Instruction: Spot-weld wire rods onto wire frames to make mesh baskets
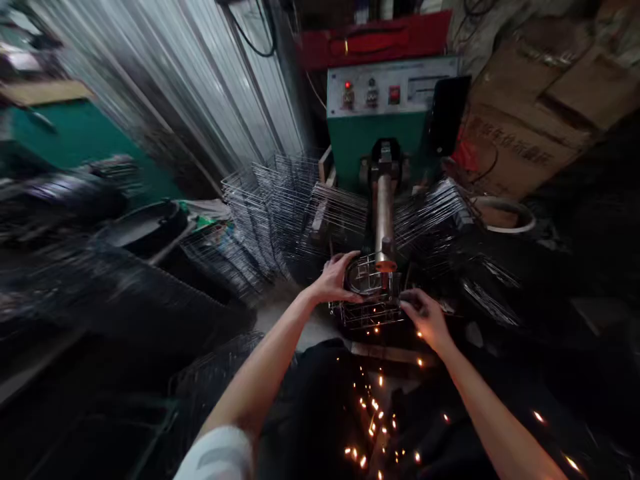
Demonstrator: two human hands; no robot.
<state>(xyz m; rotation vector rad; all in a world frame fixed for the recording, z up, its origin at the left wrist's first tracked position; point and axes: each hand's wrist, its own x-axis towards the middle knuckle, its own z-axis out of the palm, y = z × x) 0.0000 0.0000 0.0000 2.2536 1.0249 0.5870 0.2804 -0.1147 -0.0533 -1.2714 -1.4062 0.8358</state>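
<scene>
My left fingers (346, 259) are gripping the wire frame (364, 293) by its left edge, under the machine arm (385, 213); my right fingers (416, 295) are half-curling at its right, hold unclear. Sparks (374, 404) are flying: joining seems underway, unfinished.

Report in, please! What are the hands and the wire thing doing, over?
Left hand: gripping wire frame, left side. Right hand: at its right side, grip unclear. Metal bar: above the frame. Sparks: scattered below.
</scene>
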